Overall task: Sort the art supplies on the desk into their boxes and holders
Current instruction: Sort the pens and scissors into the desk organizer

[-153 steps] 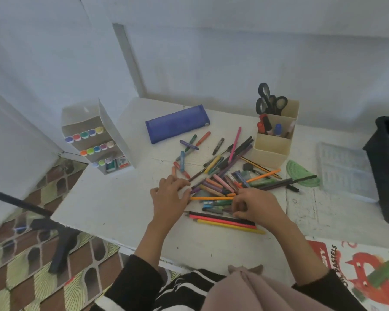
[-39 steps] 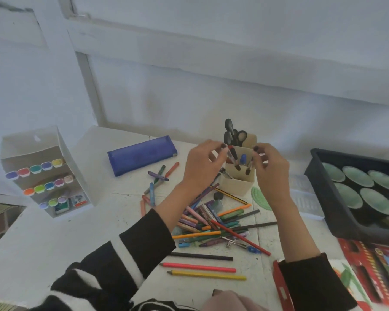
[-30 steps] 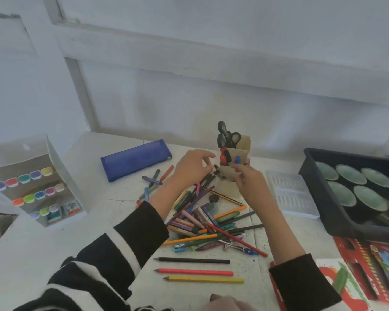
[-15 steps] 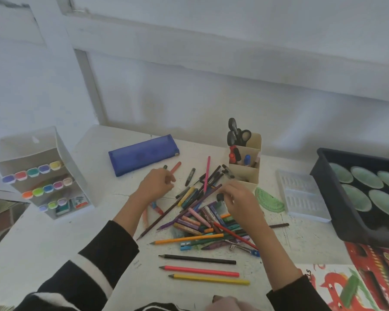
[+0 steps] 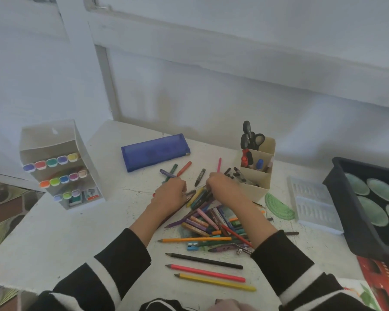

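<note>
A loose pile of pencils, crayons and pens (image 5: 208,222) lies mid-desk. Both hands reach into its far end. My left hand (image 5: 170,195) has its fingers curled round a dark pen. My right hand (image 5: 222,189) curls over several pens, and a pink pencil (image 5: 219,164) pokes out beyond it. Just right of that hand stands a cream holder (image 5: 257,189) with scissors (image 5: 249,136) and markers. A blue pencil case (image 5: 154,151) lies behind the pile. At the left stands a white marker box (image 5: 85,158). Black (image 5: 202,261), pink (image 5: 204,271) and yellow (image 5: 213,282) pencils lie nearest me.
A green protractor (image 5: 279,208) and a clear plastic tray (image 5: 312,207) lie right of the holder. A black bin (image 5: 346,212) with green round lids sits at the right edge, with a red pastels box (image 5: 382,279) in front of it. The desk's left edge drops to a tiled floor.
Both hands came down from the cream holder to the pile. In the last half second the left hand moved right, so the two hands now sit close together on the pens.
</note>
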A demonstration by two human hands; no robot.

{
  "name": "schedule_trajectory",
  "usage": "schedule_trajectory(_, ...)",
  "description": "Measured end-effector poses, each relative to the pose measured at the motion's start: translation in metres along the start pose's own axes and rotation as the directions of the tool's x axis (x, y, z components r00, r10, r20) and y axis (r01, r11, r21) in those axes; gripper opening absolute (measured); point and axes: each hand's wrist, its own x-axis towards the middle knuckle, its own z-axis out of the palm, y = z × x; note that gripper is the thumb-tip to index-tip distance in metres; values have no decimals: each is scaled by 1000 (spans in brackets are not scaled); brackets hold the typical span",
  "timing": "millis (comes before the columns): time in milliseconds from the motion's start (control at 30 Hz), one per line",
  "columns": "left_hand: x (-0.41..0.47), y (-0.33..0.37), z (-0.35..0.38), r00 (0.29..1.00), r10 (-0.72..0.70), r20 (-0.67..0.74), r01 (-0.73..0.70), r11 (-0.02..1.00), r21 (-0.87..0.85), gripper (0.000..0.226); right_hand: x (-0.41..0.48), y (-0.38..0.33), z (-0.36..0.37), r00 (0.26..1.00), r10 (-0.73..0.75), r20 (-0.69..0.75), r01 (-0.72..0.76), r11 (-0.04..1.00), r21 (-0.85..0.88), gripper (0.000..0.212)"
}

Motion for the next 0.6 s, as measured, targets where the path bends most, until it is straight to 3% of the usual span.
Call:
schedule_trajectory(167, -6, -7, -4, 998, -31, -49, 32, 999, 23, 12, 7, -9, -9, 995, -20, 96, 40, 977, -208, 21)
schedule_trajectory(433, -14, -13, -11, 993, -46, -112, 38, 997, -70, 14, 11, -10, -5, 992, 75, 99, -60, 987, -146, 19)
schedule_trajectory(600, -20, -13, -20, 983, -67, -168, 45, 990, -132, 16, 7, -17, 3, 998, -34, 52, 45, 975, -220, 17)
